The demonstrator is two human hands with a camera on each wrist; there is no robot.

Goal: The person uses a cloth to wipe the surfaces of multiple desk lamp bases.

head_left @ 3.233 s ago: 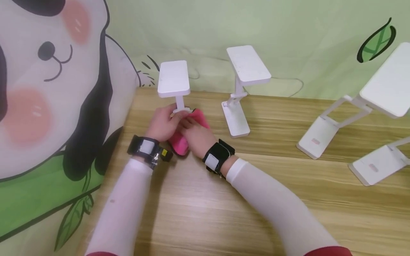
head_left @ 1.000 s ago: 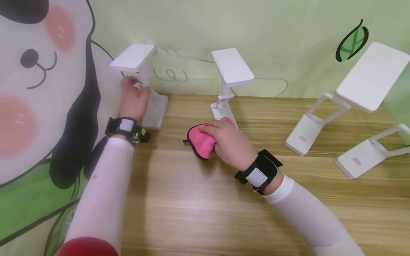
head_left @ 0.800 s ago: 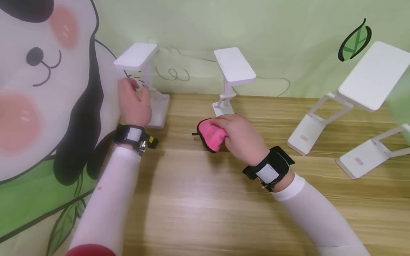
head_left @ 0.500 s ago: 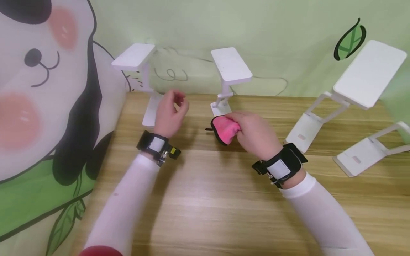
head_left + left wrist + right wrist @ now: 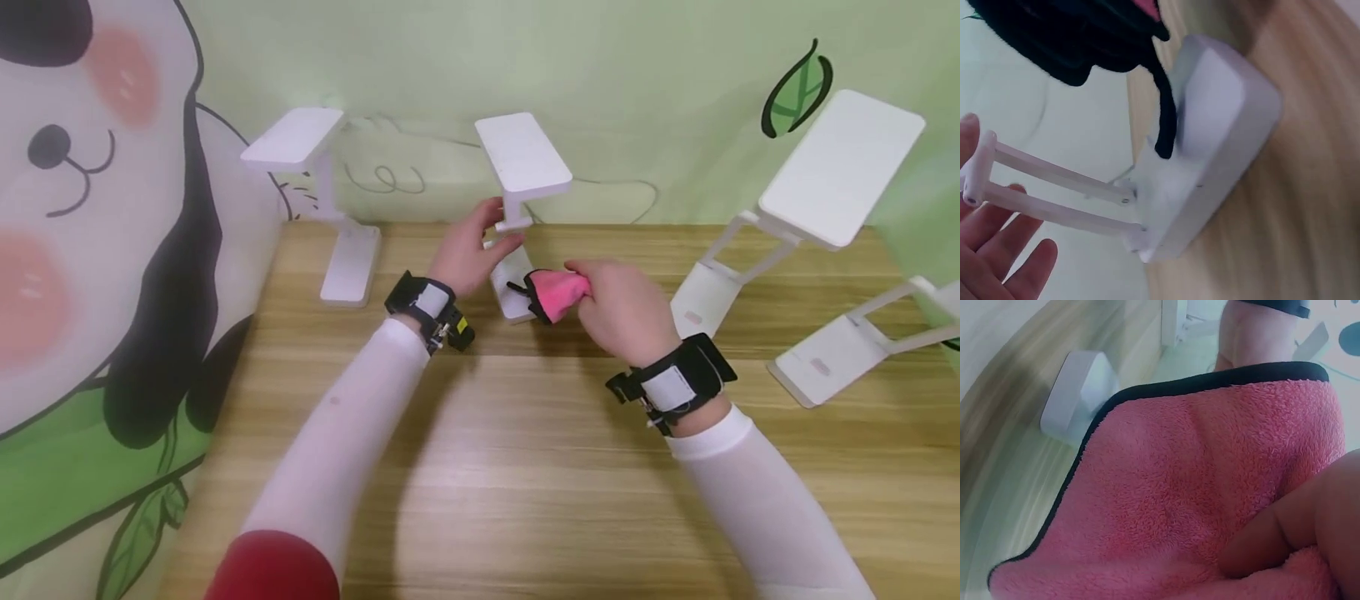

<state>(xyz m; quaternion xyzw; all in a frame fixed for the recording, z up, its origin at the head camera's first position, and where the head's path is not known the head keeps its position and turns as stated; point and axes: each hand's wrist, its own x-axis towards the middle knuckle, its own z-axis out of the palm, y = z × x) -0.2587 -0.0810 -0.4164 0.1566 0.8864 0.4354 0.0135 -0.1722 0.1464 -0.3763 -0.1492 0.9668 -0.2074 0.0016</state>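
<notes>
Your right hand (image 5: 628,310) pinches the cloth (image 5: 558,293) beside the middle lamp (image 5: 523,157); your left hand (image 5: 465,257), thumb and fingers parted, surrounds that lamp's stem (image 5: 513,210), contact unclear. Other lamps (image 5: 843,167) flank it on the table (image 5: 510,475).

Your head view looks forward and down over the table (image 5: 480,483), far enough back to take in both forearms (image 5: 352,433), the row of white lamps (image 5: 843,167) and the green backdrop (image 5: 420,58). Your left wrist view sits close, turned sideways — the table's edge runs nearly upright — and faces one lamp base (image 5: 1210,106). Your right wrist view faces across toward your left hand (image 5: 1254,337), close against the pink cloth (image 5: 1160,475) — which all three views share.
</notes>
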